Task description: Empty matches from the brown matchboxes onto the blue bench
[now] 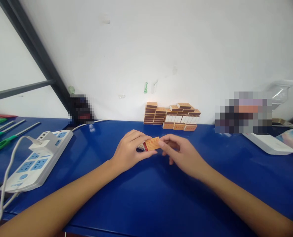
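Over the blue table, a small orange matchbox (152, 144) with red printing on its face is between my two hands. Its inner tray sticks out at the left end, where red match heads (145, 146) show. My left hand (131, 146) is closed round the box from the left, thumb along its lower edge. At the right end, my right hand (179, 149) pinches the box's edge, thumb in front and fingers curled behind. Behind my hands, many matchboxes (155, 115) are stacked by the wall, and more (182, 117) stand upright and lie in layers to their right.
A white power strip (41, 161) with a plugged-in adapter and cable lies on the left. Green-handled screwdrivers (5, 141) are beyond it. On the right sit a white box-like device (270, 144) and a clear plastic container (282, 92). Two areas at the back are blurred out.
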Demonstrator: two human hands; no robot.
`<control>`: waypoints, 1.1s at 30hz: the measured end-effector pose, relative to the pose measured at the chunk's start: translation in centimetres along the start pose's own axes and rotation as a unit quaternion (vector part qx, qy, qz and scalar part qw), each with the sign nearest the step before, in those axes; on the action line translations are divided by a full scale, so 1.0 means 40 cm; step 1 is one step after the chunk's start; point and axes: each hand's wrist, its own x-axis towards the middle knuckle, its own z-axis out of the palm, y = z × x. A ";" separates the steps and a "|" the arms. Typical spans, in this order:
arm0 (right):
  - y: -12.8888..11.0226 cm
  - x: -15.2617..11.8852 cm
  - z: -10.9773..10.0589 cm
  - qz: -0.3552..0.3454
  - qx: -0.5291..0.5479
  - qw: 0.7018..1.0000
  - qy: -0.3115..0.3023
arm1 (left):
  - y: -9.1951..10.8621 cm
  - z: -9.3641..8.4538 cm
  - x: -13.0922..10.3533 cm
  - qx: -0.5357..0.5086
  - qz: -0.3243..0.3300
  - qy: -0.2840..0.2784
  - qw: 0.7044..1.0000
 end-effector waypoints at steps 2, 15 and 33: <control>-0.005 -0.009 0.022 0.019 0.066 0.997 -0.023 | 0.004 0.001 -0.001 -0.002 0.009 0.009 1.000; 0.033 0.031 -0.037 0.111 0.047 0.989 0.088 | 0.002 0.001 -0.011 -0.004 -0.057 -0.006 0.998; 0.104 0.065 -0.202 -0.085 -0.273 0.954 -0.093 | -0.022 -0.023 0.000 0.024 -0.044 -0.212 0.976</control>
